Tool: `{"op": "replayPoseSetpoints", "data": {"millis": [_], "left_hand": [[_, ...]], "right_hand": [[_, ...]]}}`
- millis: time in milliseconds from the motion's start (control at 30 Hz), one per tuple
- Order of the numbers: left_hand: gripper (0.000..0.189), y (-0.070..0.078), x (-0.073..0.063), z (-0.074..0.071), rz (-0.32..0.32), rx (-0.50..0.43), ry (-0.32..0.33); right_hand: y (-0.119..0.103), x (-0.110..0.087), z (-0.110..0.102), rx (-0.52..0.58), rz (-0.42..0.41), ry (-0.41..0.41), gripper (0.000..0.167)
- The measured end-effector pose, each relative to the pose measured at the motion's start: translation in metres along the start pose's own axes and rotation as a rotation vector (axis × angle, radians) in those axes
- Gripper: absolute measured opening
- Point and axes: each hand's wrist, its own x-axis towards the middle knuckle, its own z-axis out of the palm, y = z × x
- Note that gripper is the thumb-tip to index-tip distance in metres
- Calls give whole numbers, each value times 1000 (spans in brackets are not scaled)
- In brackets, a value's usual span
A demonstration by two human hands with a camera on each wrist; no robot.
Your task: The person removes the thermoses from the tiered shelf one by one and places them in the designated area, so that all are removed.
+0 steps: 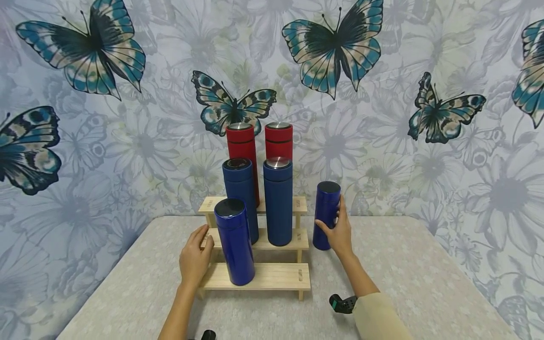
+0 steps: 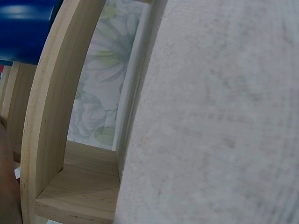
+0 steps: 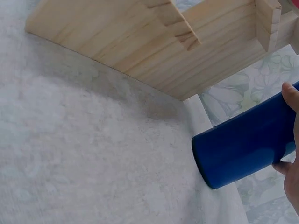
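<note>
My right hand (image 1: 337,233) grips a glossy dark blue thermos flask (image 1: 325,215) with a black lid, to the right of a three-step wooden stand (image 1: 280,276). Thumb and fingers lie on either side of the flask, which is nearly upright in the head view. In the right wrist view, the base of this flask (image 3: 233,154) overlaps the table's far edge. At the stand's left end is my left hand (image 1: 195,257), its fingers loosely bent beside the middle step. A matching glossy blue flask (image 1: 235,245) stands on the lowest step, left of centre.
Two matte blue flasks (image 1: 278,203) stand on the middle step, and two red flasks (image 1: 279,141) on the top one. The patterned tablecloth (image 1: 425,283) reaches back to a wall (image 1: 382,156) with butterflies. Black devices show near both wrists.
</note>
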Motion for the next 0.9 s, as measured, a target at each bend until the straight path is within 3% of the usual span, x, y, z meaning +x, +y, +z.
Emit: {"op": "replayPoseSetpoints", "data": {"millis": [133, 267, 400, 500, 600, 733, 900], "left_hand": [[36, -1, 0, 2, 9, -2, 0], [36, -1, -2, 2, 16, 4, 4], [36, -1, -2, 1, 14, 8, 1], [36, -1, -2, 1, 12, 9, -3], [36, -3, -2, 0, 11, 10, -5], [36, -4, -1, 0, 21, 6, 2], [36, -5, 0, 1, 29, -3, 12]], "right_hand": [[-1, -3, 0, 7, -3, -7, 102], [-12, -10, -2, 20, 52, 20, 101], [-39, -11, -6, 43, 57, 162, 95], [-72, -9, -9, 99, -41, 297, 82], [-110, -11, -9, 192, -166, 353, 66], [-152, -18, 2, 304, -358, 325, 56], [-187, -36, 30, 301, -521, 232, 58]]}}
